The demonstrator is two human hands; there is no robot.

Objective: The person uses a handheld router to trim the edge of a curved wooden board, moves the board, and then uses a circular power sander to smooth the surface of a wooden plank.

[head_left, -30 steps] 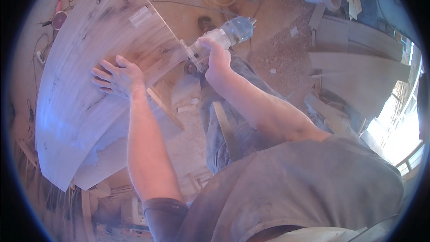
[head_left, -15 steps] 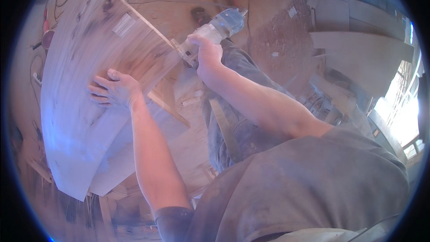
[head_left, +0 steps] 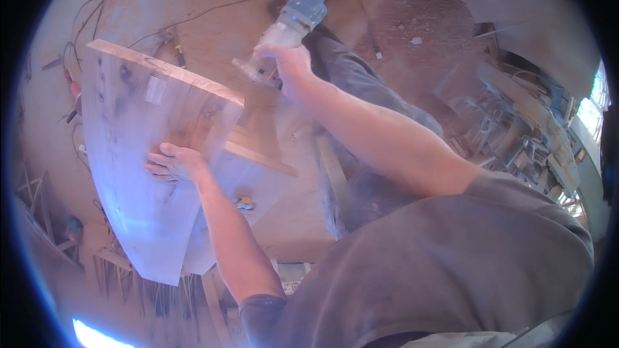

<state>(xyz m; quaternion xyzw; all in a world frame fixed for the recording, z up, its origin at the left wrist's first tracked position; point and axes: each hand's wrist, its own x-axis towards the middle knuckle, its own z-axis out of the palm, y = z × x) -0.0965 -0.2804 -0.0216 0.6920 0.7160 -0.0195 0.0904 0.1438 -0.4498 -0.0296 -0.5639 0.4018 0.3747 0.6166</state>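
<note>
Left hand (head_left: 173,164) flat on wooden board (head_left: 129,154)

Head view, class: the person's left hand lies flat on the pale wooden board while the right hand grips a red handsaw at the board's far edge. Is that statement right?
One detail is wrong. In the head view the right hand grips a handheld power tool with a pale body and blue-grey top, not a red handsaw. The rest stands: the left hand lies flat on the pale wooden board, and the tool is at the board's far edge.
</note>
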